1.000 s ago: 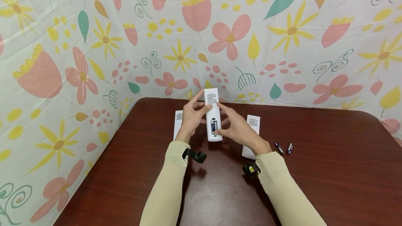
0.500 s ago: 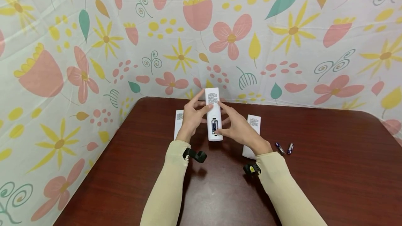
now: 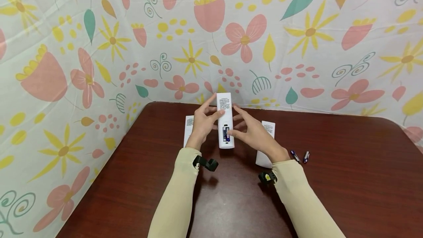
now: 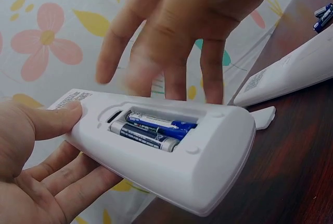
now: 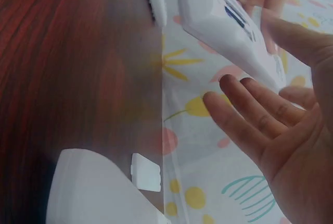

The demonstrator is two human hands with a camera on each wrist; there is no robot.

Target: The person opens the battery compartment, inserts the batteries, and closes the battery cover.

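My left hand (image 3: 202,124) grips a white remote control (image 3: 225,118), thumb on its back and fingers along the other side. The remote is tilted, its battery compartment uncovered. Two batteries lie side by side in that compartment: a dark and silver battery (image 4: 143,136) in front, a blue-ended battery (image 4: 161,124) behind it. My right hand (image 3: 254,133) is beside the remote with fingers spread and holding nothing. Its thumb overlaps the compartment's edge in the head view; in the left wrist view the hand is blurred above the remote.
A second white remote (image 3: 187,131) lies left of the hands, partly hidden. Another remote (image 3: 263,159) lies under the right forearm, with a small white cover (image 5: 146,174) near it. Two loose batteries (image 3: 306,157) lie further right on the dark wooden table (image 3: 347,164). A flowered cloth hangs behind.
My right hand has drawn slightly right; its fingertips have come away from the remote's edge and its thumb has lifted off the lower end of the batteries. The left hand keeps its grip.
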